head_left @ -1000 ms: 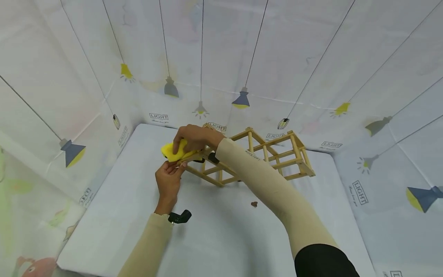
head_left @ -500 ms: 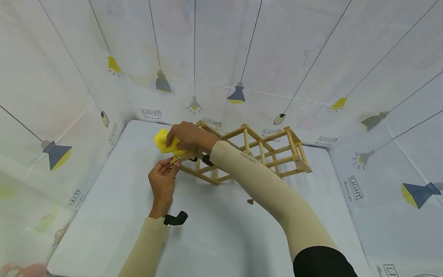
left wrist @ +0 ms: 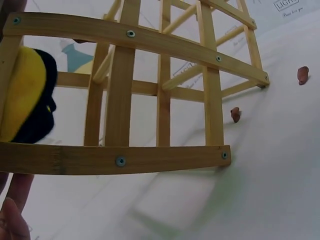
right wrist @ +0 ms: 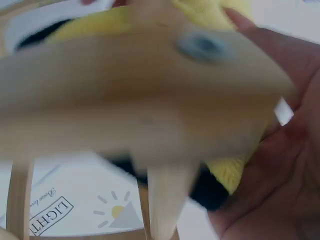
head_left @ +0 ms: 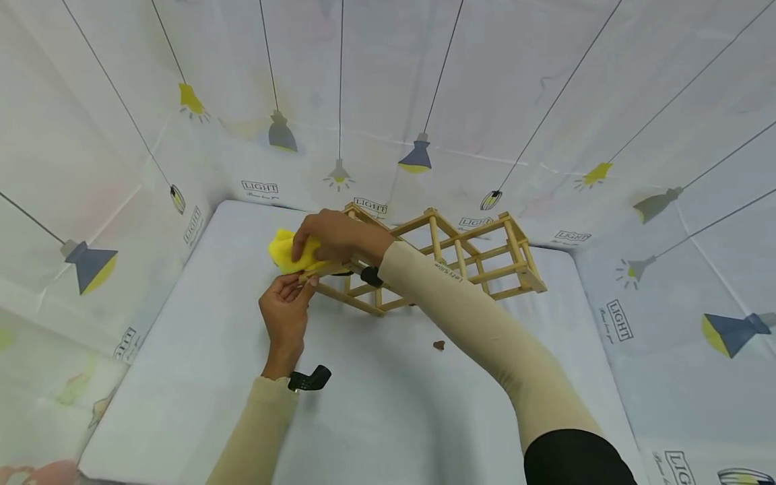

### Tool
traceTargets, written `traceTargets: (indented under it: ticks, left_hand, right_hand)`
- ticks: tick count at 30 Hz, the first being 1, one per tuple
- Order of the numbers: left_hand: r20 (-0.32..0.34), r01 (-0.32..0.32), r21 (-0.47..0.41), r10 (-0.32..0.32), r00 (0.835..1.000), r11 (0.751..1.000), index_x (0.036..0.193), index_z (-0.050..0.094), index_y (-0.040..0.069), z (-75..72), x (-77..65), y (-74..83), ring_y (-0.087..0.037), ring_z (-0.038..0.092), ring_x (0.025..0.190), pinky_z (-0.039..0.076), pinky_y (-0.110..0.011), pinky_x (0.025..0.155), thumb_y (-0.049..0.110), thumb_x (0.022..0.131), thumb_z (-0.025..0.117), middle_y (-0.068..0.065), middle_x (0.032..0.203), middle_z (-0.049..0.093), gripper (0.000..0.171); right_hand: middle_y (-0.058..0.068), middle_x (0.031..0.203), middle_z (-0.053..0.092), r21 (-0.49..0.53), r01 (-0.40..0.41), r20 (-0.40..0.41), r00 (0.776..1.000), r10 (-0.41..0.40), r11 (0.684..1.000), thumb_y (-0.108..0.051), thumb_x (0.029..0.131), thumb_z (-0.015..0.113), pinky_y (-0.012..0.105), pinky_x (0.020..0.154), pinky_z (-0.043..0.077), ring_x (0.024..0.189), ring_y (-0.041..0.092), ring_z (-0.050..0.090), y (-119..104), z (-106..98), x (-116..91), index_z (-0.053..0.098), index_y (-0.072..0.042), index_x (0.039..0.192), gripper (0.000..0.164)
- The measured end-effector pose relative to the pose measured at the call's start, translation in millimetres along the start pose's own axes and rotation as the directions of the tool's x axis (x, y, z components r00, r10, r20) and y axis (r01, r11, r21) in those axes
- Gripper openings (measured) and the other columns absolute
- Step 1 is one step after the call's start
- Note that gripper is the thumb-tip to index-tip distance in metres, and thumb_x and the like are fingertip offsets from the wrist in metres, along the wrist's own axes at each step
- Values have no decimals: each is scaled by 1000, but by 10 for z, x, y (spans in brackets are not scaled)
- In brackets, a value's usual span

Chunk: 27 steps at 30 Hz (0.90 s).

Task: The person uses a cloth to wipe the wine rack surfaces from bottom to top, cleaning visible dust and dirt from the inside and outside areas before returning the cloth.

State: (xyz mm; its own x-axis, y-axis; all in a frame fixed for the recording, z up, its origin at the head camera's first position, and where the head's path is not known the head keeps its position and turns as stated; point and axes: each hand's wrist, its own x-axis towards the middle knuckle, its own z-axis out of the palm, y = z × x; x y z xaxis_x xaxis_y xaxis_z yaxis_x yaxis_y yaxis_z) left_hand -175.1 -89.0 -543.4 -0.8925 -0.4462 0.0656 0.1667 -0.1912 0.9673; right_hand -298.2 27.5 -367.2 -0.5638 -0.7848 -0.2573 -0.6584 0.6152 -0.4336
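Note:
A slatted wooden rack (head_left: 463, 252) stands tilted at the back of the white table. My left hand (head_left: 285, 320) pinches the near left end of one of its bars between thumb and fingers. My right hand (head_left: 336, 236) grips a bunched yellow cloth (head_left: 285, 252) and presses it around that same end, just above the left fingers. Dark patches on the cloth (left wrist: 22, 95) show between the bars in the left wrist view. In the right wrist view, a blurred bar (right wrist: 125, 95) crosses in front of the cloth, hiding part of the right palm.
A small reddish-brown piece (head_left: 439, 345) lies on the white table (head_left: 376, 417) in front of the rack. Two such pieces, one of them here (left wrist: 303, 75), appear in the left wrist view. A printed cloth wall (head_left: 388, 87) rises directly behind the rack.
The right hand and yellow cloth have shifted slightly up and back along the rack's end, and the cloth is more bunched. The left hand keeps its pinch. The whole head view has shifted a little.

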Motion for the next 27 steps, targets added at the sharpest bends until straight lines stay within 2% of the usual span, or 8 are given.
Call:
traceTargets:
  ticks: [2, 6, 8, 13, 16, 21, 23, 27]
  left_hand:
    - [-5, 9, 1, -9, 1000, 1000, 119, 74, 1, 3, 9, -2, -13, 75, 84, 60, -17, 70, 21, 87, 90, -10, 105, 78, 41]
    - [-7, 30, -17, -30, 1000, 999, 118, 73, 2, 19, 16, 1, -13, 74, 84, 58, -17, 69, 22, 88, 90, -8, 105, 78, 40]
    - [-14, 34, -14, -34, 999, 999, 118, 72, 3, 22, 15, -7, -13, 73, 84, 58, -18, 68, 23, 88, 89, -7, 104, 77, 40]
    - [-26, 22, 20, -21, 999, 1000, 120, 74, 8, 9, 11, -34, -14, 69, 84, 57, -19, 69, 24, 88, 89, -6, 105, 77, 39]
    - [-14, 15, 38, -15, 1000, 999, 122, 76, 9, -5, 16, -28, -14, 71, 87, 57, -19, 69, 21, 89, 88, -6, 109, 78, 37]
    - [-12, 12, 66, -11, 1000, 998, 123, 76, 10, -20, 24, -23, -15, 73, 90, 57, -18, 68, 20, 91, 86, -7, 111, 78, 35]
    - [-15, 12, 70, -11, 1000, 997, 123, 75, 10, -22, 30, -27, -16, 74, 91, 56, -18, 68, 22, 91, 87, -7, 111, 78, 36]
    - [-19, 5, 100, -3, 1000, 995, 123, 73, 8, -36, 37, -33, -16, 72, 88, 58, -20, 71, 21, 89, 88, -4, 108, 76, 39]
  right_hand:
    - [-4, 134, 70, 81, 59, 22, 998, -61, 995, 4, 98, 68, 31, 110, 48, 124, 17, 58, -3, -14, -21, 83, -24, 116, 36]
    - [-2, 133, 74, 172, 178, -43, 984, -174, 969, 7, 96, 68, 30, 106, 51, 123, 16, 62, -31, -22, -49, 83, -18, 116, 36]
    - [-2, 134, 73, 122, 197, -33, 980, -195, 973, 5, 98, 68, 28, 107, 50, 124, 16, 63, -57, 12, -59, 82, -19, 118, 35]
    - [-4, 130, 73, -31, 182, 78, 981, -179, 983, -2, 100, 72, 29, 108, 51, 120, 17, 63, -110, -4, -129, 83, -20, 115, 26]
    - [-5, 124, 73, -16, 163, 111, 981, -160, 987, 1, 97, 73, 31, 103, 54, 114, 17, 62, -120, -153, -208, 84, -19, 104, 24]
    - [-4, 117, 75, 18, 209, 50, 977, -209, 978, 8, 94, 71, 31, 96, 56, 107, 17, 63, -126, -254, -251, 83, -17, 94, 27]
    - [-3, 118, 76, 4, 250, 4, 968, -250, 968, 3, 94, 75, 29, 100, 54, 110, 17, 65, -137, -184, -215, 83, -16, 98, 21]
    - [-3, 121, 78, -54, 249, 5, 969, -249, 967, -6, 98, 77, 27, 104, 54, 113, 15, 67, -118, -15, -162, 84, -18, 104, 15]
